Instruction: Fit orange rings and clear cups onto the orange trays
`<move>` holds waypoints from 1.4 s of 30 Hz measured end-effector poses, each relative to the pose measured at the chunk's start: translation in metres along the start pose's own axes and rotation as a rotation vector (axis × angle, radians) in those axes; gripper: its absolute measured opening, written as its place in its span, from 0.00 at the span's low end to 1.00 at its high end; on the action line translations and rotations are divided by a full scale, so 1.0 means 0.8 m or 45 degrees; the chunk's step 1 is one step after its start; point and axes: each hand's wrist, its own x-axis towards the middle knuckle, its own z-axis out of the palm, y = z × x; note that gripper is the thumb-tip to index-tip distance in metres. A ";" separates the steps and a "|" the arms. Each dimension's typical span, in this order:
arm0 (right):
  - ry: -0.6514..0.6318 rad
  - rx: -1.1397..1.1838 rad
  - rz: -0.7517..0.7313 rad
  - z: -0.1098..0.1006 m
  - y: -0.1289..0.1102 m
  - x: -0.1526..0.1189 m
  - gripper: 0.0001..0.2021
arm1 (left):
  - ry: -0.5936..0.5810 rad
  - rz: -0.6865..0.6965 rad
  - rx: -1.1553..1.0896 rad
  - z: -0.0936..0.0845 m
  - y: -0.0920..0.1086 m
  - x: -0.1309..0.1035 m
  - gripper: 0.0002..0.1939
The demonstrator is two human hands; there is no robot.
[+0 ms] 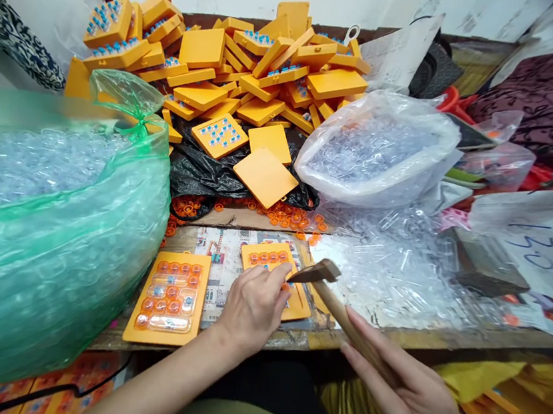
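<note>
My right hand [402, 373] is wrapped round the wooden handle of a hammer [355, 331]. The hammer's dark metal head hangs just above an orange-yellow panel [298, 302] on the bench. Over that same panel, my left hand [255, 303] has its fingers curled together close to the hammer head; what they pinch, if anything, is hidden. Rows of round orange pieces show at the panel's top edge. To the left lies a second panel [130, 332], fitted with orange rings, clear oblong covers and a few blue bits.
A green bag [87, 270] of clear plastic parts bulges at left. Orange-yellow cases [204, 48] are heaped at the back. A white bag [384, 183] and loose clear pieces [395, 266] lie at right. Orange rings [288, 217] are scattered mid-bench. More panels [53, 402] lie below left.
</note>
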 end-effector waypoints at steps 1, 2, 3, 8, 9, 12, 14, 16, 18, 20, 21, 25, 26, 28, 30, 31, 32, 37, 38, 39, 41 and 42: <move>-0.061 -0.032 -0.070 -0.002 0.001 0.000 0.22 | 0.024 0.004 -0.006 0.001 -0.001 -0.001 0.16; -0.105 -0.060 -0.123 -0.004 0.002 0.001 0.23 | 0.042 0.003 -0.017 0.001 -0.002 -0.002 0.16; -0.126 -0.082 -0.153 -0.006 0.003 0.001 0.24 | 0.052 -0.002 -0.029 0.002 -0.003 -0.004 0.17; 0.037 -0.035 -0.070 -0.010 0.002 -0.001 0.27 | 0.027 -0.016 -0.058 0.000 -0.003 -0.004 0.20; 0.077 -0.011 -0.026 -0.010 0.002 -0.002 0.26 | 0.006 -0.004 -0.061 -0.001 -0.002 -0.002 0.20; 0.131 0.029 0.114 -0.008 0.006 -0.004 0.24 | -0.102 -0.006 -0.020 -0.004 0.003 0.008 0.21; 0.124 0.044 0.214 -0.004 0.008 -0.006 0.23 | -0.185 -0.034 0.036 -0.006 0.007 0.014 0.21; 0.118 0.055 0.283 -0.001 0.009 -0.008 0.21 | -0.239 -0.029 0.046 -0.007 0.009 0.018 0.22; 0.102 0.054 0.283 0.001 0.009 -0.009 0.20 | -0.232 0.004 -0.014 -0.009 0.007 0.019 0.23; 0.073 0.026 0.217 0.001 0.008 -0.010 0.19 | -0.193 0.032 -0.101 -0.011 0.001 0.017 0.25; 0.040 0.006 0.162 0.001 0.008 -0.009 0.19 | -0.178 0.040 -0.141 -0.011 -0.003 0.015 0.26; -0.085 -0.066 -0.080 0.000 0.012 -0.007 0.24 | -0.167 0.060 -0.220 -0.011 -0.015 0.006 0.29; -0.092 -0.080 -0.119 0.001 0.012 -0.006 0.26 | -0.153 0.064 -0.233 -0.010 -0.016 0.004 0.30; -0.099 -0.111 -0.157 0.000 0.011 -0.005 0.28 | -0.104 0.067 -0.270 -0.008 -0.015 0.001 0.33; -0.121 -0.135 -0.180 -0.002 0.006 -0.005 0.28 | -0.053 0.056 -0.310 -0.006 -0.013 -0.001 0.34; -0.120 -0.142 -0.189 -0.003 0.003 -0.005 0.29 | -0.036 0.040 -0.326 -0.005 -0.012 -0.002 0.34; -0.107 -0.146 -0.191 -0.005 0.000 -0.005 0.29 | -0.021 0.016 -0.340 -0.003 -0.011 -0.002 0.33; -0.038 -0.154 -0.186 -0.010 -0.010 -0.001 0.31 | 0.064 -0.185 -0.464 0.006 -0.009 -0.003 0.33; -0.082 -0.151 -0.199 -0.010 -0.010 -0.001 0.30 | 0.069 -0.232 -0.493 0.009 -0.008 -0.004 0.33; -0.127 -0.145 -0.207 -0.008 -0.008 0.000 0.29 | 0.069 -0.274 -0.517 0.010 -0.008 -0.005 0.33; -0.171 -0.114 -0.169 -0.006 -0.004 -0.001 0.27 | 0.064 -0.328 -0.548 0.010 -0.007 -0.008 0.32; -0.147 -0.083 -0.108 -0.004 -0.002 -0.001 0.25 | 0.061 -0.344 -0.554 0.009 -0.007 -0.008 0.32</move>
